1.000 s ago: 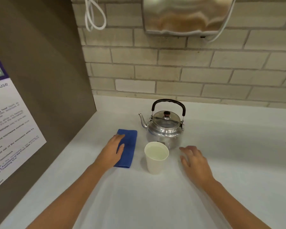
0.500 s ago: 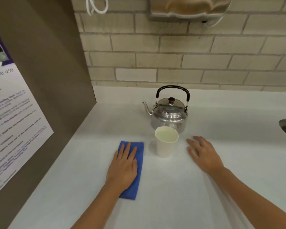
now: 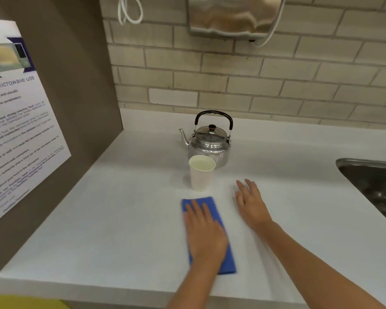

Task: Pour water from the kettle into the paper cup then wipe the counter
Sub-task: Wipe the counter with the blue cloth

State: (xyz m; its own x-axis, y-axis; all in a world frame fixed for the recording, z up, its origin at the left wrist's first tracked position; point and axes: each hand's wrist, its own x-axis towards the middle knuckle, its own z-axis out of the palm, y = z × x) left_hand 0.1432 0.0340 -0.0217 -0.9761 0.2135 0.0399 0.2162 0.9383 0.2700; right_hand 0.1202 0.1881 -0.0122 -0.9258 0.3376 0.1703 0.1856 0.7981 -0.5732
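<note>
A shiny metal kettle (image 3: 210, 144) with a black handle stands upright at the back of the white counter (image 3: 125, 215), spout pointing left. Just in front of it stands a white paper cup (image 3: 201, 176) with liquid inside. My left hand (image 3: 204, 233) lies flat, fingers spread, pressing on a folded blue cloth (image 3: 228, 253) in front of the cup. My right hand (image 3: 251, 202) rests palm down on the bare counter to the right of the cloth, holding nothing.
A brown side panel with a microwave-use notice (image 3: 20, 130) closes off the left. A steel sink (image 3: 374, 181) is set into the counter at the right. A metal dispenser (image 3: 232, 16) hangs on the brick wall above the kettle.
My left hand has slid the blue cloth from left of the kettle toward me and to the right, ending in front of the cup. My right hand stays flat on the counter.
</note>
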